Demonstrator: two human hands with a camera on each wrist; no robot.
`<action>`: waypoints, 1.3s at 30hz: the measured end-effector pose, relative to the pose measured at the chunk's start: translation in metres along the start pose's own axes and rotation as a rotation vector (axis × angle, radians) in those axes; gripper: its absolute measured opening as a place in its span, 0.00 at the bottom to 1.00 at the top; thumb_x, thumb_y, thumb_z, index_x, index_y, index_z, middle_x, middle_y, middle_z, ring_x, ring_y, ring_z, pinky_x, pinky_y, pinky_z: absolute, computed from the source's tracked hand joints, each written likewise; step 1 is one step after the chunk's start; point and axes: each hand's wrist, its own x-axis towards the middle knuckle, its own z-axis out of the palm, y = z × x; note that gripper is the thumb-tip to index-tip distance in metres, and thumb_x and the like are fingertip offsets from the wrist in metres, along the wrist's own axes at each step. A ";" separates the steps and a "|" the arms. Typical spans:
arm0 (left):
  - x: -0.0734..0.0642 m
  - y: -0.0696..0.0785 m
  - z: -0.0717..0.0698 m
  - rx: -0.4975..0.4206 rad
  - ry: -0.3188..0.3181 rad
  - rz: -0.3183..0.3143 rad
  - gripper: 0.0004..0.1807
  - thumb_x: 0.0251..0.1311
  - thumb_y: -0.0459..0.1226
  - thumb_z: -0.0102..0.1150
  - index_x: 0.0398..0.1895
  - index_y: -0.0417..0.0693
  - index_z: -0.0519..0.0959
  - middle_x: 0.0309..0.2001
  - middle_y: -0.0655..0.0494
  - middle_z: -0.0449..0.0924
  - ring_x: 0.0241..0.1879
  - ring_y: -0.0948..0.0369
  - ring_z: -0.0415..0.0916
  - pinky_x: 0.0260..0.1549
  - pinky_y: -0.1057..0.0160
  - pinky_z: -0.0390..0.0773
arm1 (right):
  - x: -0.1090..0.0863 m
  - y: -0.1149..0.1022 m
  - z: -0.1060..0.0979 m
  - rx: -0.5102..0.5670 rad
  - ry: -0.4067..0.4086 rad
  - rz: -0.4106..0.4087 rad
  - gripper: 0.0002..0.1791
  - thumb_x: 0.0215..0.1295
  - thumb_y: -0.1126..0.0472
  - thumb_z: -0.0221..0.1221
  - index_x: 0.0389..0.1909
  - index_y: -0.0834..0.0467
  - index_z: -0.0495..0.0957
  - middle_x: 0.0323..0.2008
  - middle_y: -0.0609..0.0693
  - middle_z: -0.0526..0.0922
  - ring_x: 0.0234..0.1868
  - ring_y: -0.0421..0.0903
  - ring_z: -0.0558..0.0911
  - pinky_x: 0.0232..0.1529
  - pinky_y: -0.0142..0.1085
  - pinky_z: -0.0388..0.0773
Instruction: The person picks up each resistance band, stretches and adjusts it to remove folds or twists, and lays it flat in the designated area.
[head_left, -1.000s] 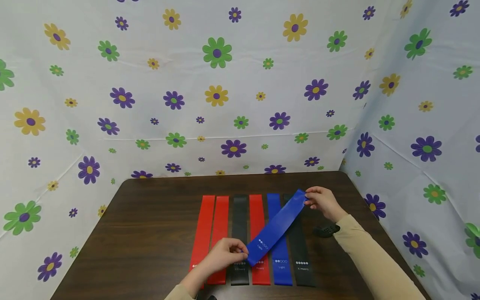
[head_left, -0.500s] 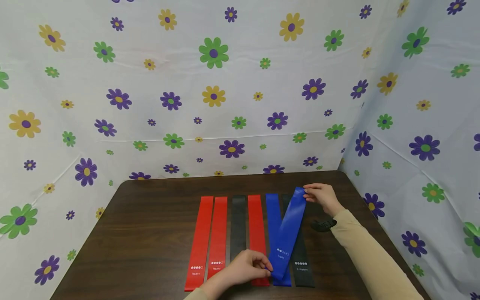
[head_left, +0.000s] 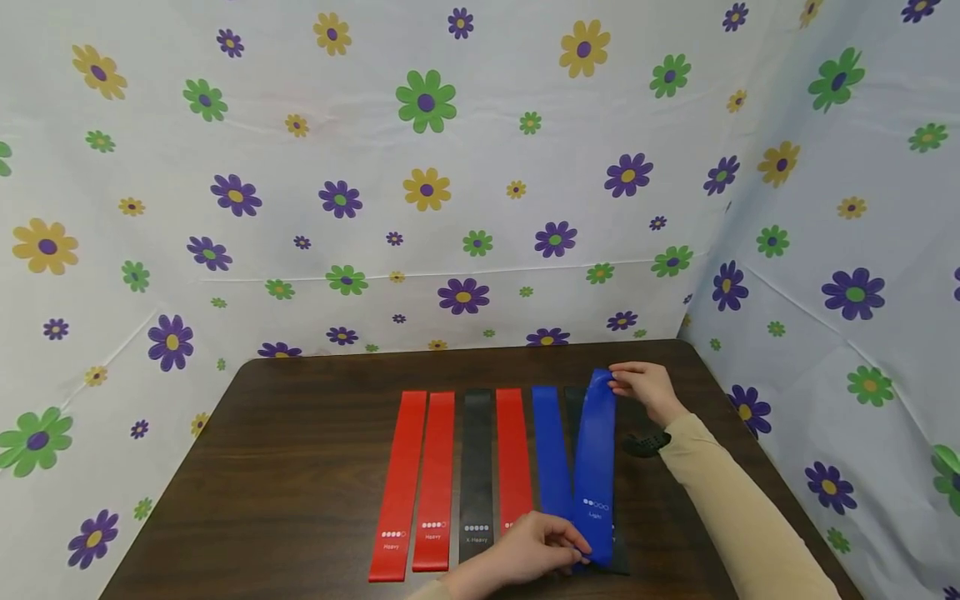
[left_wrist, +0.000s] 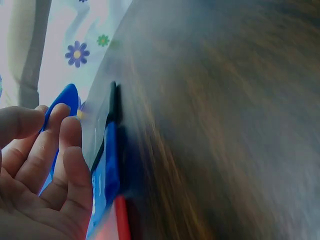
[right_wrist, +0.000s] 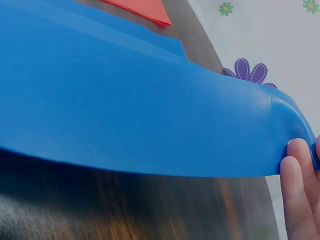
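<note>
A blue resistance band [head_left: 596,450] marked "Light" is stretched lengthwise between my hands, raised a little over the table. My left hand [head_left: 536,546] pinches its near end; the left wrist view shows the thumb and fingers at the band's looped end [left_wrist: 70,95]. At the far end, my right hand [head_left: 648,392] pinches the other corner, and fingertips [right_wrist: 298,150] press the band in the right wrist view. Beneath it lies a black band [head_left: 574,404], mostly covered. Just left is another flat blue band [head_left: 551,458], its near end hidden by my left hand.
Further left in the row lie a red band [head_left: 513,450], a black "X-Heavy" band [head_left: 476,467] and two red "Heavy" bands, the outermost red band [head_left: 397,483] among them. The dark wooden table [head_left: 300,467] meets a flowered cloth [head_left: 360,150] behind and at the sides.
My left hand has swung the held blue band's near end to the right. The band has gone from slanting across the row to nearly parallel, over the rightmost black band. My right hand shifted slightly away.
</note>
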 end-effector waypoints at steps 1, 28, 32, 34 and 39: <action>0.002 0.000 0.002 -0.013 -0.004 -0.011 0.08 0.61 0.30 0.58 0.40 0.39 0.84 0.34 0.59 0.86 0.25 0.70 0.79 0.23 0.68 0.79 | 0.000 0.000 -0.001 -0.004 0.005 -0.005 0.19 0.71 0.66 0.54 0.56 0.76 0.72 0.40 0.57 0.82 0.33 0.40 0.85 0.42 0.37 0.81; 0.045 0.007 0.062 -0.211 -0.059 -0.180 0.11 0.63 0.32 0.56 0.45 0.43 0.85 0.37 0.57 0.86 0.23 0.71 0.76 0.24 0.72 0.77 | 0.007 0.010 -0.010 -0.140 0.120 -0.030 0.17 0.70 0.67 0.55 0.54 0.75 0.74 0.45 0.65 0.79 0.31 0.39 0.83 0.36 0.31 0.81; 0.048 0.004 0.066 -0.232 -0.071 -0.193 0.12 0.64 0.32 0.55 0.46 0.42 0.84 0.39 0.56 0.86 0.24 0.71 0.76 0.24 0.73 0.76 | 0.007 0.012 -0.012 -0.153 0.147 -0.016 0.17 0.69 0.67 0.56 0.54 0.74 0.75 0.44 0.64 0.80 0.31 0.40 0.83 0.35 0.32 0.81; 0.049 0.003 0.067 -0.239 -0.073 -0.195 0.12 0.64 0.32 0.55 0.47 0.40 0.84 0.40 0.55 0.86 0.25 0.71 0.77 0.25 0.73 0.76 | 0.007 0.012 -0.013 -0.162 0.157 -0.016 0.17 0.69 0.67 0.56 0.54 0.73 0.75 0.44 0.65 0.80 0.31 0.41 0.83 0.36 0.33 0.81; 0.053 0.000 0.070 -0.215 -0.067 -0.197 0.13 0.64 0.31 0.54 0.48 0.39 0.83 0.41 0.52 0.86 0.30 0.70 0.79 0.26 0.73 0.75 | 0.007 0.013 -0.013 -0.163 0.175 -0.008 0.18 0.69 0.66 0.56 0.55 0.73 0.75 0.44 0.65 0.80 0.31 0.40 0.83 0.36 0.33 0.81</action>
